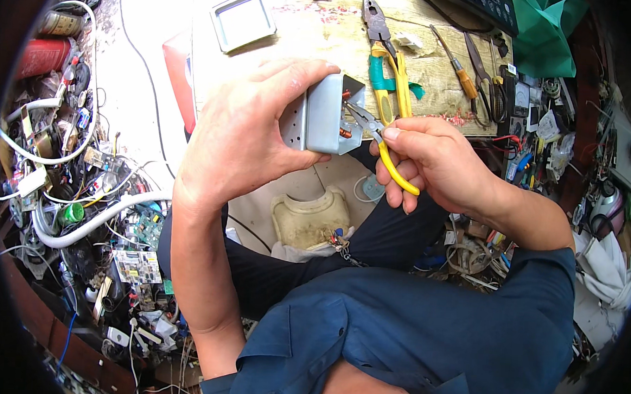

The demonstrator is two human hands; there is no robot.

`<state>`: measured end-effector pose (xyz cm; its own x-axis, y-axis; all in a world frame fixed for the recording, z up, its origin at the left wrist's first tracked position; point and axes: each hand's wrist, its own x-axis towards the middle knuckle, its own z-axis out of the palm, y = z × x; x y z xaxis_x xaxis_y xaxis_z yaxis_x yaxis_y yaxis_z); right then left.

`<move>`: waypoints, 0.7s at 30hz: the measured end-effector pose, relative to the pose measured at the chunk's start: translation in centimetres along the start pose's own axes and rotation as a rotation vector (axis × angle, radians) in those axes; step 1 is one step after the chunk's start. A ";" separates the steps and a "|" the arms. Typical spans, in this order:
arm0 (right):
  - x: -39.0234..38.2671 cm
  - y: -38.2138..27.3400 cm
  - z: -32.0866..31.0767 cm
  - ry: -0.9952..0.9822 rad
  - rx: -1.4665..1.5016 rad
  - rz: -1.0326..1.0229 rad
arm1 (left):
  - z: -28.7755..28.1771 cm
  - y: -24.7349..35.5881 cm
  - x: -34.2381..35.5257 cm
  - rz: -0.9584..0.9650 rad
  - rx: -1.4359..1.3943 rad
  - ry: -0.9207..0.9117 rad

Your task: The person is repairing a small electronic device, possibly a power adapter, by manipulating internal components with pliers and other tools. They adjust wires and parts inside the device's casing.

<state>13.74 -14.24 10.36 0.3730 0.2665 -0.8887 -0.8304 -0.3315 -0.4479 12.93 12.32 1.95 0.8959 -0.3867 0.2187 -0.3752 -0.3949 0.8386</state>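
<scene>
Hands point(237, 127) at grey box point(324, 120), larger pliers point(379, 66) (green-taped) beyond, screwdriver point(465, 82)

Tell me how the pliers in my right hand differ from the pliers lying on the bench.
Size: the held pliers are smaller and slimmer than the bench pliers.
Jaws: the held pliers' narrow to a point; the bench pliers' are broad and blunt.
Pose: your right hand has the held pliers at the grey box's open end; the bench pliers lie flat.
Shared: yellow handles.
</scene>
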 end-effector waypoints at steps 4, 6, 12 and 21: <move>0.3 0.7 -0.3 -0.017 -0.006 -0.026 | 0.0 0.0 0.0 0.000 -0.005 -0.007; 0.3 0.8 -0.3 -0.015 0.005 -0.029 | 0.0 0.2 0.0 -0.008 -0.005 -0.014; 0.4 1.0 -0.2 -0.008 0.008 -0.023 | 0.0 0.2 0.0 -0.011 -0.025 -0.025; 0.3 1.2 0.0 -0.006 0.079 -0.033 | 0.0 0.2 -0.1 -0.017 -0.029 -0.030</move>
<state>12.87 -14.57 9.54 0.3983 0.2818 -0.8729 -0.8478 -0.2502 -0.4676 12.79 12.23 2.08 0.8945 -0.4048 0.1898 -0.3526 -0.3777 0.8561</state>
